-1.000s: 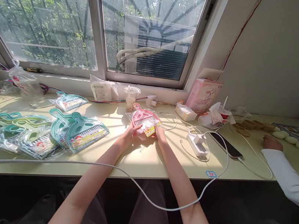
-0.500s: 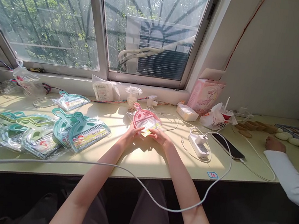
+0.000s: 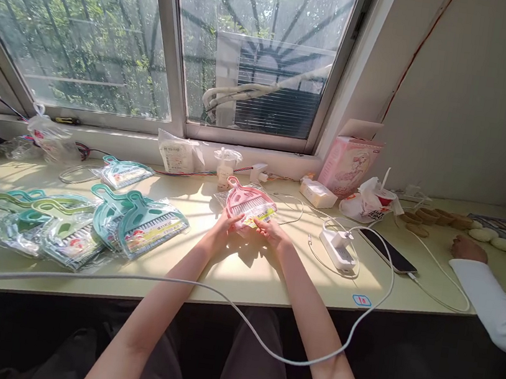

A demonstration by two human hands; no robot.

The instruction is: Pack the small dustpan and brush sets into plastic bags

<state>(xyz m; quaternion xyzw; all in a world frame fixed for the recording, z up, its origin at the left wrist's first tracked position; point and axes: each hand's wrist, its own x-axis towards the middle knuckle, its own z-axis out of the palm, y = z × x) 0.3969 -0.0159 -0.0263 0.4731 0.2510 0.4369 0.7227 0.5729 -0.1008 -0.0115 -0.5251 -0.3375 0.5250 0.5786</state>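
Observation:
A pink dustpan and brush set [image 3: 247, 201] in clear plastic wrap is held just above the table, its handle pointing away from me. My left hand [image 3: 225, 223] grips its near left corner. On the near right corner, beside the yellow printed label, my right hand [image 3: 271, 231] is closed with the thumb on top. To the left lie several more wrapped sets: teal ones [image 3: 149, 225] with the bristles showing, a green one [image 3: 72, 233] overlapping them, and a single teal set [image 3: 124, 173] farther back.
A white cable [image 3: 236, 307] hangs across my forearms. Right of my hands are a power strip [image 3: 337, 250] and a phone [image 3: 386, 250]. A drink cup [image 3: 225, 170], tissue pack [image 3: 318, 194] and pink box [image 3: 349, 165] stand behind. Another person's hand [image 3: 469, 249] rests at far right.
The pink set is tilted slightly differently, so its yellow label shows more clearly. Both hands keep hold of it; the whole view has shifted slightly.

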